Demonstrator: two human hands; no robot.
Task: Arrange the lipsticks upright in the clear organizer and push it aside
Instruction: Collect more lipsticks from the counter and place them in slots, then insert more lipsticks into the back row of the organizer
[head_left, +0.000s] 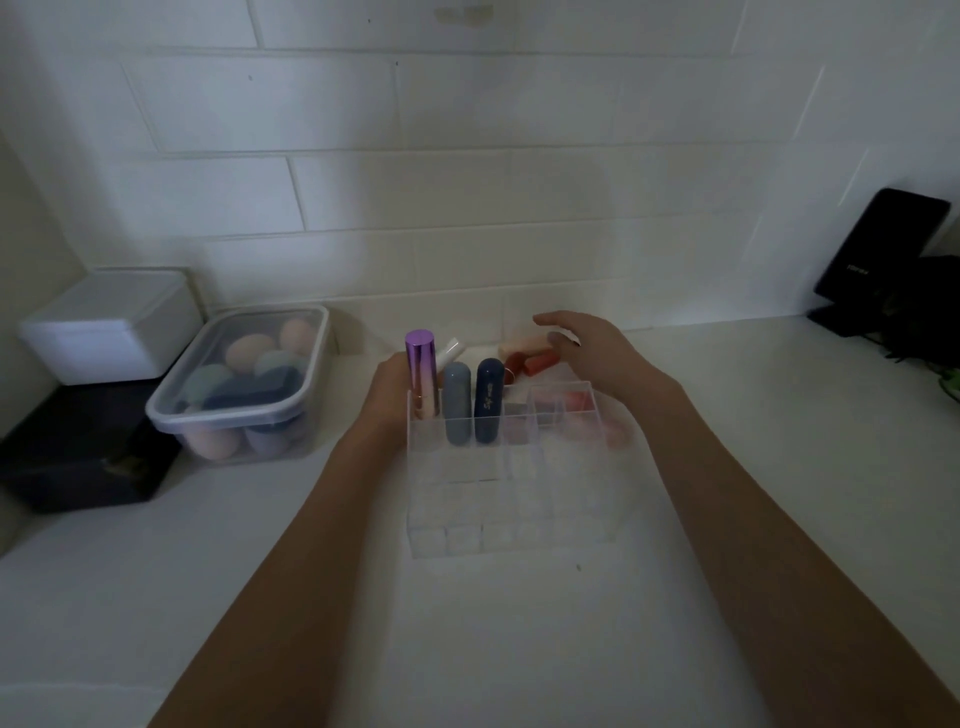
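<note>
Clear organizer (498, 467) on counter (727, 467). Back row: purple lipstick (422, 374), grey-blue lipstick (457, 402), navy lipstick (488, 400), long axes vertical, caps up. Left hand (387, 389) beside purple tube; finger state cannot tell. Right hand (597, 353) fingers spread, empty, above red lipsticks (530, 361) lying flat behind organizer.

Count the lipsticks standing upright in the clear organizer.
3, side by side in the back row of the clear organizer: purple-capped lipstick leftmost, grey-blue lipstick next, navy lipstick third. More lie loose behind, partly hidden.
</note>
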